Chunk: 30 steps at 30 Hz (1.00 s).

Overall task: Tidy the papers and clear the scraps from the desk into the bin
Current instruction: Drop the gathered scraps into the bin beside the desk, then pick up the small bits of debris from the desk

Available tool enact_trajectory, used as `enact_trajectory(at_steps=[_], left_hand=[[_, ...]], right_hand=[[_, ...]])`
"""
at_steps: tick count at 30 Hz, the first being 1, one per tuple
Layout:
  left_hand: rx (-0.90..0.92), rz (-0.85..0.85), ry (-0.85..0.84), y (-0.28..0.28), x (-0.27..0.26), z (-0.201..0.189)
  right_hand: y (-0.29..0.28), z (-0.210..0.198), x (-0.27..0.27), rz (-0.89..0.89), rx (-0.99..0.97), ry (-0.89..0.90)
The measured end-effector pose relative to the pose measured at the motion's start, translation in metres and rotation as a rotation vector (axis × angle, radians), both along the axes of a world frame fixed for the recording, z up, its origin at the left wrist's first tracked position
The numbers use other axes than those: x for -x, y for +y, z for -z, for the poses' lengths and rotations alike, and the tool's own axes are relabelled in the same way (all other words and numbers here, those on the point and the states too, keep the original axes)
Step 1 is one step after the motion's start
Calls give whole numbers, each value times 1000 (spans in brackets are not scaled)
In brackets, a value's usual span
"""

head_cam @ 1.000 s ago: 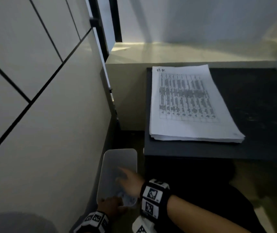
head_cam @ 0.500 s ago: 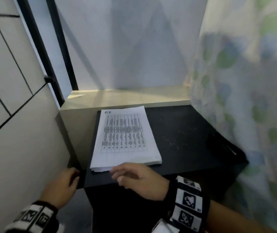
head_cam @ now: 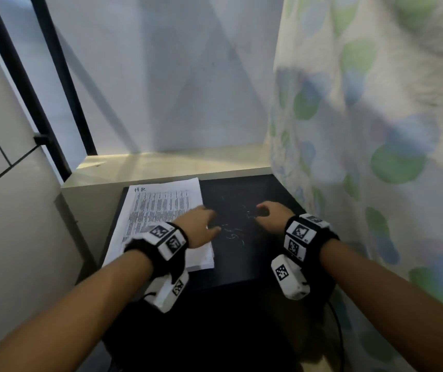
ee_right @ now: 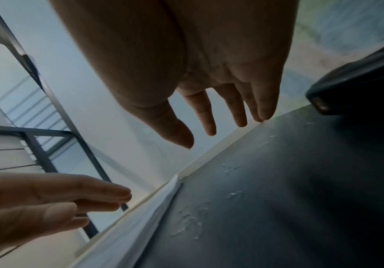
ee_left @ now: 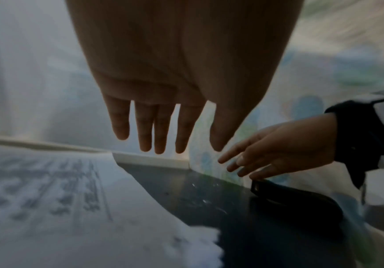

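Note:
A stack of printed papers [head_cam: 158, 210] lies squared on the left half of the black desk [head_cam: 242, 264]. My left hand [head_cam: 209, 224] hovers over the stack's right edge with its fingers straight and holds nothing; the left wrist view shows the left hand [ee_left: 161, 141] above the desk. To its right my right hand [head_cam: 262, 214] is over the bare desk, its fingers [ee_right: 209, 127] relaxed and empty. Small pale flecks [head_cam: 231, 233] mark the desk between the hands and show again as flecks [ee_right: 191, 223] in the right wrist view. The bin is out of view.
A flowered curtain [head_cam: 376, 157] hangs along the desk's right side. A cream ledge [head_cam: 174, 162] runs behind the desk, and a tiled wall [head_cam: 13, 210] closes the left. A black object [ee_right: 358, 87] sits at the desk's right edge.
Both hands came up from the clear bin on the floor, passed the desk's front edge and now reach farther in over the desk. The view rose from the bin to the desk.

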<state>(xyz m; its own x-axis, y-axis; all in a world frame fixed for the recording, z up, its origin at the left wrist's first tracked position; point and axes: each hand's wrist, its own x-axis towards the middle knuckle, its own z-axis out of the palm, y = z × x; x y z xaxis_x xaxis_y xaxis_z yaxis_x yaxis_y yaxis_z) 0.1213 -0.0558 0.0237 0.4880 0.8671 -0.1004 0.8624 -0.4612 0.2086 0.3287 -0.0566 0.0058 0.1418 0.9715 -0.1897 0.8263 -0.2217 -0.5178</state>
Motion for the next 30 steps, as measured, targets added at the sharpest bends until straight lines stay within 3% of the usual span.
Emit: enact_trajectory(at_steps=[6, 11, 14, 17, 22, 26, 30], left_hand=[[168, -28, 198, 1, -51, 50], [216, -34, 288, 4, -64, 56], [218, -28, 262, 10, -70, 56], [236, -10, 217, 18, -76, 54], [113, 35, 125, 38, -72, 33], [59, -53, 97, 69, -64, 22], [99, -69, 156, 96, -62, 26]], right_hand=[[16, 25, -9, 126, 144, -113], [30, 29, -5, 100, 234, -147], [33, 29, 4, -11, 233, -166], [36, 30, 11, -170, 226, -49], [49, 16, -7, -44, 29, 96], [60, 14, -24, 58, 42, -50], [54, 20, -17, -124, 232, -218]])
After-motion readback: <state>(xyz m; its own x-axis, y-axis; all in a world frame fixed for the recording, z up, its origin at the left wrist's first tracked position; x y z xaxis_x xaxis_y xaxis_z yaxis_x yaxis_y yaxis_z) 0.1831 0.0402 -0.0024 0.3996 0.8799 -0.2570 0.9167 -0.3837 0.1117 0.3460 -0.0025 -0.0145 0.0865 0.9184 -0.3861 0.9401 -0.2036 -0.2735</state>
